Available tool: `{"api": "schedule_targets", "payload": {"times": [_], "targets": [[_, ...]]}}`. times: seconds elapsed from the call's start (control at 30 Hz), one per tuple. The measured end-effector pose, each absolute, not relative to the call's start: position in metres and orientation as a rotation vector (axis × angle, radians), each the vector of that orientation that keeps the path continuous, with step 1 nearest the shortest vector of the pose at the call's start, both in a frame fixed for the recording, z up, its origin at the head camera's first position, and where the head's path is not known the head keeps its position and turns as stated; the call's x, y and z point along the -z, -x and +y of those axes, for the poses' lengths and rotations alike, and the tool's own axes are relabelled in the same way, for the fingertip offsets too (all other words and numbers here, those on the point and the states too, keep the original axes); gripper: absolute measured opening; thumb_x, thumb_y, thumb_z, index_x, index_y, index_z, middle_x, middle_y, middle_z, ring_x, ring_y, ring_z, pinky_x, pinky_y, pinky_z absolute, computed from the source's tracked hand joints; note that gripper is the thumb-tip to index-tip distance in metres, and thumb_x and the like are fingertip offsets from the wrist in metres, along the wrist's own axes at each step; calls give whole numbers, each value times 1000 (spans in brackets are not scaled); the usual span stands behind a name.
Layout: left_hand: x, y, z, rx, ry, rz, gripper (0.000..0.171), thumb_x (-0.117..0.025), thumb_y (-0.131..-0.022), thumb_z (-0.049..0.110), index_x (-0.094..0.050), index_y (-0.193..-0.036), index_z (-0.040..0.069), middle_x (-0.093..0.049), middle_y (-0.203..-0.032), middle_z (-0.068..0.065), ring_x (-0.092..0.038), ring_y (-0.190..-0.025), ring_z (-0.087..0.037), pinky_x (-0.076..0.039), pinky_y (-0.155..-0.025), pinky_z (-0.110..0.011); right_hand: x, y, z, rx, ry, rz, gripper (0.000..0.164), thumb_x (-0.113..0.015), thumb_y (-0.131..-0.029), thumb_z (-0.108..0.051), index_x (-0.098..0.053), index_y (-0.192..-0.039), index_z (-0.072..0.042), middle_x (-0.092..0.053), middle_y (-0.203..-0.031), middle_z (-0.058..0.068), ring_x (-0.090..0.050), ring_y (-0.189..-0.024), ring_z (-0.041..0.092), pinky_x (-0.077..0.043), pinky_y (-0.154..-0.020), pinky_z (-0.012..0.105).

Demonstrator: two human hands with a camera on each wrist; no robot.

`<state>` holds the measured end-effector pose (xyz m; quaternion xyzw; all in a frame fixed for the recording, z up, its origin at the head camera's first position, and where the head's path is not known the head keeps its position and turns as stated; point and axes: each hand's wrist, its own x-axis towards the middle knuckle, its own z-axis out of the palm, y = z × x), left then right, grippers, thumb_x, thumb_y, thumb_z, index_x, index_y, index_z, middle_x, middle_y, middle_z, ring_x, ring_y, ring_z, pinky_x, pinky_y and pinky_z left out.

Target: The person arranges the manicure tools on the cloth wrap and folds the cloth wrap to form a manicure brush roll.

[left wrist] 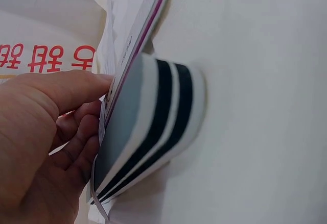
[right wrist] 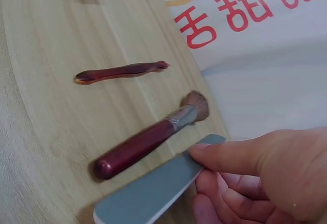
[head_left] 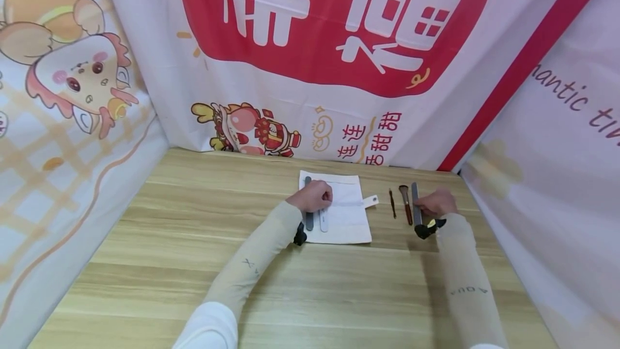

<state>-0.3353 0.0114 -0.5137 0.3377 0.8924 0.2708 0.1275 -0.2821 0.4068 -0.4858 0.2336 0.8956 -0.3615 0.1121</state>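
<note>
As the head view shows it, the left hand [head_left: 314,196] bends over the nine o'clock part of an opened white pouch [head_left: 346,228], thumb and curled fingers drawn close beside a white file [head_left: 324,223], which lies at three o'clock from a striped grey file [head_left: 309,223]; whether it pinches the file or the pouch fabric, I cannot tell. At three o'clock from there, the right hand [head_left: 438,202] pinches a plain grey file [head_left: 414,195] between thumb and bent fingers, with a brush [head_left: 409,212] just beside it at nine o'clock and a slim dark-red stick [head_left: 392,203] farther that way, both lying on the wooden table [head_left: 339,295].
</note>
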Motion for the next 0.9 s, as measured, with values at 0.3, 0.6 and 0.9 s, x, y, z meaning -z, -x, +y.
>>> {"api": "schedule_targets", "payload": {"times": [0.3,0.6,0.9], "targets": [[517,336,11,-789,-958,2589,10,-70,-100,11,-74,-92,14,-67,-88,2,-59,-84,-12,-49,-82,-27,465,275,420,1117,-533,2694,29,-74,-98,-25,-75,-105,3,-71,-71,-6,-66,-69,7,-54,-66,23],[512,336,9,-803,-961,2584,10,-70,-100,10,-75,-93,12,-69,-89,0,-61,-85,-13,-51,-82,-27,427,281,394,1273,-458,2669,46,-73,-101,-26,-65,-132,8,-77,-95,-1,-73,-92,15,-63,-88,32],[513,336,11,-811,-973,2563,11,-69,-100,10,-74,-91,13,-68,-88,1,-60,-85,-13,-49,-82,-28,424,302,332,1317,-382,2656,38,-71,-102,-23,-66,-130,3,-74,-118,13,-73,-100,19,-61,-97,38]]}}
